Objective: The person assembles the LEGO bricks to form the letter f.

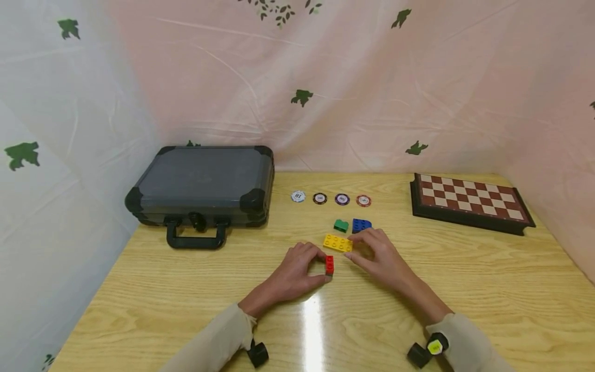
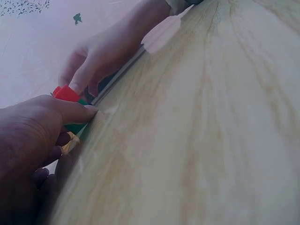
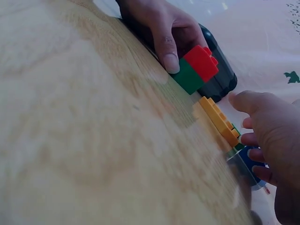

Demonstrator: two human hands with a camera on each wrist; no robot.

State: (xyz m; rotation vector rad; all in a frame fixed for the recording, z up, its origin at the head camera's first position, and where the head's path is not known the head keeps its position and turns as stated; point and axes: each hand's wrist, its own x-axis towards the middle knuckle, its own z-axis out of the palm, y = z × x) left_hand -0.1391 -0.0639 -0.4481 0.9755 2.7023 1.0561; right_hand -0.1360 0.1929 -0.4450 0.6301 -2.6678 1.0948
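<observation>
My left hand (image 1: 297,268) pinches a red brick (image 1: 329,263) between thumb and fingers. In the right wrist view that red brick (image 3: 201,63) sits on top of a green brick (image 3: 190,78), its studs upward. A flat yellow brick (image 1: 338,243) with two rows of studs lies on the table just beyond. My right hand (image 1: 381,258) is at the yellow brick's right end, thumb and fingers spread on either side. In the right wrist view its thumb looks apart from the yellow brick (image 3: 218,119). Behind it lie a small green brick (image 1: 341,226) and a blue brick (image 1: 360,225).
A dark grey case (image 1: 204,181) with a black handle stands at the back left. A white chip (image 1: 298,196), a black chip (image 1: 319,198), a purple chip (image 1: 342,199) and a red chip (image 1: 363,200) form a row. A checkered board (image 1: 469,199) lies back right.
</observation>
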